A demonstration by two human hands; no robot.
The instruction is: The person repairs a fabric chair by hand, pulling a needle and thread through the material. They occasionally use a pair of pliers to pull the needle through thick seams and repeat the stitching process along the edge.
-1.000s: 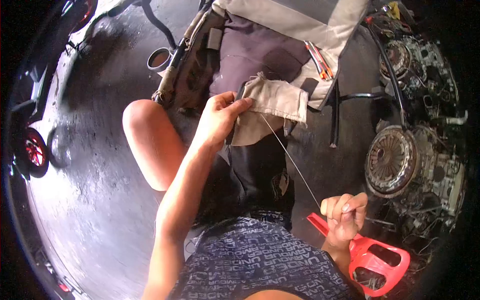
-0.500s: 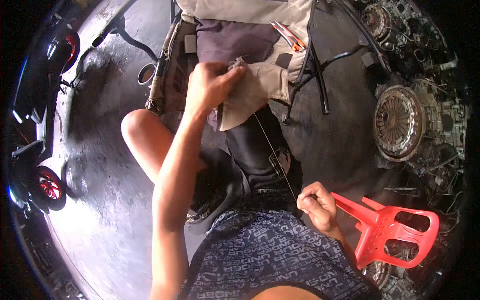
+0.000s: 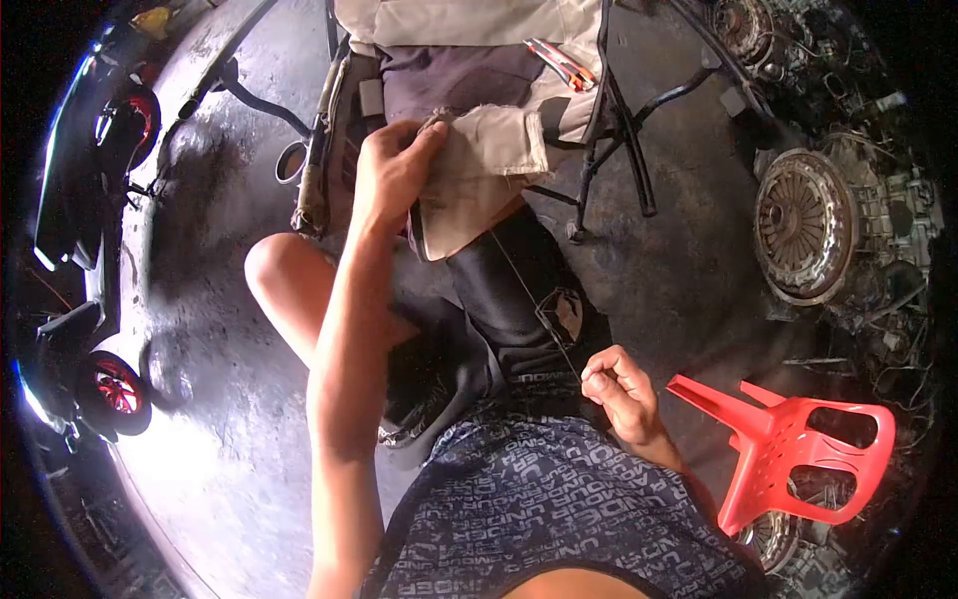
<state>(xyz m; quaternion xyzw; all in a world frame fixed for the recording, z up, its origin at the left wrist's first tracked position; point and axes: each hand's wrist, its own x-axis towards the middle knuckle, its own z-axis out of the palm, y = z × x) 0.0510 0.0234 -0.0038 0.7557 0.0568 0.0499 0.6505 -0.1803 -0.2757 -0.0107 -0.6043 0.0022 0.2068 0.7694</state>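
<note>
My left hand grips the frayed edge of a beige fabric piece, thumb on top. This cloth hangs at the near end of a folding chair's fabric seat. From its lower side a thin thread runs taut, down to the right. At the thread's end my right hand is closed in a pinch above my lap; a needle, if any, is too small to see. An orange-handled box cutter lies on the seat fabric, beyond both hands.
A red plastic chair stands beside my right arm. Greasy engine parts with a round clutch cover line the right side. On the left is a motorcycle with a red-rimmed wheel. The folding chair's black metal legs spread over the dark floor.
The view has shifted a little. My left hand still grips the cloth, which now lies flatter and less blurred. My right hand keeps its pinch on the thread, its fingers slightly higher.
</note>
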